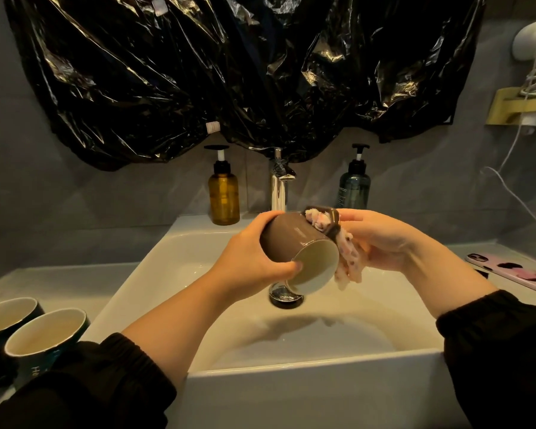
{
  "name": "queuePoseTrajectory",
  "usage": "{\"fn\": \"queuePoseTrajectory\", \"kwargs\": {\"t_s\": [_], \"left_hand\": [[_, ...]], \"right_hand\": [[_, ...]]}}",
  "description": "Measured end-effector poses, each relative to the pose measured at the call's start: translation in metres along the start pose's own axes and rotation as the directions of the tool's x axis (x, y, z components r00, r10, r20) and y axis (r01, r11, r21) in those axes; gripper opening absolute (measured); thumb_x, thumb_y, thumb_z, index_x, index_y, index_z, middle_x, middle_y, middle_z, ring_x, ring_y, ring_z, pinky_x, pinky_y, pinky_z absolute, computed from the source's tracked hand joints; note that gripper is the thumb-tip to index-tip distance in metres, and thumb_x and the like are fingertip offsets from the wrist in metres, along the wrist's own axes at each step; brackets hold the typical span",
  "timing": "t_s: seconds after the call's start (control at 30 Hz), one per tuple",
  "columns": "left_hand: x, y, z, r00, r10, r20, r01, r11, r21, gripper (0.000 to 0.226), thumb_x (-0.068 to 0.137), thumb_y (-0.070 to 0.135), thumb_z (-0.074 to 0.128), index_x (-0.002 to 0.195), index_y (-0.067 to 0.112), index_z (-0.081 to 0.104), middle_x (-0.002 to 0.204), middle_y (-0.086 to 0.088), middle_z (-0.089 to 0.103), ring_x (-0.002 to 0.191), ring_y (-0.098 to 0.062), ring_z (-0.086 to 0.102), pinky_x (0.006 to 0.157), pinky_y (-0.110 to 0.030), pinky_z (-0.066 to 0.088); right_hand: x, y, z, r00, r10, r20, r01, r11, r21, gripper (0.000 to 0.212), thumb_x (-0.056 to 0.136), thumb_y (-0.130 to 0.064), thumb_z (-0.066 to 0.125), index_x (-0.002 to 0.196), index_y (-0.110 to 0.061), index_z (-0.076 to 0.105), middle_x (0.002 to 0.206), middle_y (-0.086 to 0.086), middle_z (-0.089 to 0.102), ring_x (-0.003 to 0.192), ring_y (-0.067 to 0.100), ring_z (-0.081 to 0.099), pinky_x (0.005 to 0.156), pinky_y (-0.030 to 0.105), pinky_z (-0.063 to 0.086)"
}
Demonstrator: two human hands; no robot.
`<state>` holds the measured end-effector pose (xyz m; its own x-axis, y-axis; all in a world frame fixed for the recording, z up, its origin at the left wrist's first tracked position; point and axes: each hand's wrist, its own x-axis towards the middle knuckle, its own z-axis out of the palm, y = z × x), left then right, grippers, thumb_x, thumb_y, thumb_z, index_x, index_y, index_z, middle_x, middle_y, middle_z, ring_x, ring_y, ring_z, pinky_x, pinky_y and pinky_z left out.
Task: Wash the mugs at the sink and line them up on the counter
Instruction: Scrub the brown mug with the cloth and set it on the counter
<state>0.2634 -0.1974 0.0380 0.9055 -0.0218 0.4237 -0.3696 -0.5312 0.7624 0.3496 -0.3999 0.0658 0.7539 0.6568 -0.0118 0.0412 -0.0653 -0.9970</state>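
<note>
- Head view: the left hand (pixel 251 260) is gripping the brown mug (pixel 293 241) round its body, holding it tipped on its side above the sink (pixel 307 385), in front of the tap (pixel 278 190)
- The right hand (pixel 387 239) is holding a pink-and-white cloth (pixel 350 264), pressing it against the mug's handle, with part of it poking through the handle
- A near dark mug (pixel 45 337) and a far dark mug (pixel 7 315) are standing upright, touching, on the bench (pixel 62 280) left of the sink
- A phone (pixel 508 270) is lying on the bench at the right

Left grip (pixel 248 258) wrapping tilted mug (pixel 291 239), right grip (pixel 384 243) clutching cloth (pixel 348 261) against its handle
</note>
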Motion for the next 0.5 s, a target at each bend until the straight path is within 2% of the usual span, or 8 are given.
{"fn": "queuePoseTrajectory", "kwargs": {"t_s": [0.03, 0.1, 0.2, 0.27, 0.33, 0.43, 0.5], "left_hand": [[0.000, -0.001, 0.001, 1.000, -0.027, 0.016, 0.027, 0.999, -0.028, 0.072, 0.069, 0.018, 0.081, 0.124, 0.041, 0.039, 0.109, 0.021, 0.047, 0.097, -0.004, 0.053, 0.069, -0.015, 0.054], [0.000, -0.003, 0.003, 0.994, -0.082, 0.065, 0.086, 0.994, -0.067, 0.069, 0.071, 0.019, 0.080, 0.124, 0.040, 0.041, 0.114, 0.013, 0.049, 0.099, -0.010, 0.054, 0.072, -0.025, 0.058], [0.002, -0.003, 0.004, 0.987, -0.136, 0.084, 0.144, 0.984, -0.107, 0.067, 0.071, 0.018, 0.079, 0.125, 0.037, 0.044, 0.116, 0.009, 0.050, 0.100, -0.016, 0.055, 0.070, -0.034, 0.060], [0.004, -0.003, 0.002, 0.988, -0.151, 0.018, 0.152, 0.972, -0.181, 0.066, 0.072, 0.015, 0.079, 0.126, 0.034, 0.045, 0.113, 0.009, 0.051, 0.098, -0.016, 0.057, 0.070, -0.037, 0.060], [0.006, -0.003, 0.000, 0.986, -0.156, -0.066, 0.140, 0.969, -0.205, 0.064, 0.074, 0.016, 0.078, 0.123, 0.036, 0.044, 0.107, 0.016, 0.048, 0.095, -0.013, 0.055, 0.068, -0.033, 0.059], [0.007, -0.004, -0.003, 0.969, -0.196, -0.147, 0.158, 0.958, -0.240, 0.061, 0.076, 0.018, 0.077, 0.121, 0.038, 0.041, 0.103, 0.017, 0.046, 0.093, -0.013, 0.053, 0.067, -0.030, 0.058], [0.008, -0.003, -0.004, 0.952, -0.256, -0.166, 0.195, 0.929, -0.315, 0.059, 0.077, 0.017, 0.075, 0.121, 0.036, 0.040, 0.102, 0.014, 0.046, 0.096, -0.017, 0.054, 0.066, -0.031, 0.057]], "right_hand": [[0.000, -0.001, -0.002, 1.000, 0.001, 0.022, 0.000, 0.999, -0.037, 0.022, 0.083, -0.010, 0.062, 0.102, -0.013, 0.073, 0.095, 0.014, 0.070, 0.085, 0.024, 0.066, 0.080, 0.040, 0.051], [0.001, -0.002, -0.006, 0.998, 0.035, -0.046, -0.041, 0.990, -0.137, 0.025, 0.087, 0.005, 0.054, 0.087, -0.011, 0.074, 0.083, 0.012, 0.068, 0.075, 0.022, 0.065, 0.070, 0.035, 0.052], [0.006, 0.003, -0.007, 0.974, 0.099, -0.206, -0.152, 0.954, -0.258, 0.028, 0.087, 0.013, 0.040, 0.085, -0.001, 0.065, 0.083, 0.017, 0.060, 0.075, 0.025, 0.058, 0.071, 0.035, 0.047], [0.007, 0.006, -0.006, 0.949, 0.112, -0.294, -0.195, 0.942, -0.272, 0.028, 0.087, 0.009, 0.042, 0.083, -0.002, 0.067, 0.083, 0.016, 0.062, 0.078, 0.026, 0.058, 0.069, 0.034, 0.046], [0.006, 0.006, 0.000, 0.956, 0.079, -0.281, -0.145, 0.964, -0.221, 0.026, 0.091, 0.003, 0.048, 0.090, -0.007, 0.072, 0.084, 0.012, 0.068, 0.079, 0.023, 0.064, 0.067, 0.033, 0.050], [0.005, 0.005, 0.012, 0.986, -0.029, -0.165, 0.006, 0.990, -0.138, 0.019, 0.095, -0.012, 0.056, 0.105, -0.013, 0.071, 0.101, 0.012, 0.071, 0.096, 0.022, 0.066, 0.086, 0.038, 0.053], [0.004, 0.004, 0.018, 0.989, -0.069, -0.130, 0.057, 0.994, -0.091, 0.023, 0.096, -0.024, 0.053, 0.109, -0.015, 0.070, 0.108, 0.010, 0.070, 0.104, 0.023, 0.065, 0.092, 0.040, 0.052]]}}
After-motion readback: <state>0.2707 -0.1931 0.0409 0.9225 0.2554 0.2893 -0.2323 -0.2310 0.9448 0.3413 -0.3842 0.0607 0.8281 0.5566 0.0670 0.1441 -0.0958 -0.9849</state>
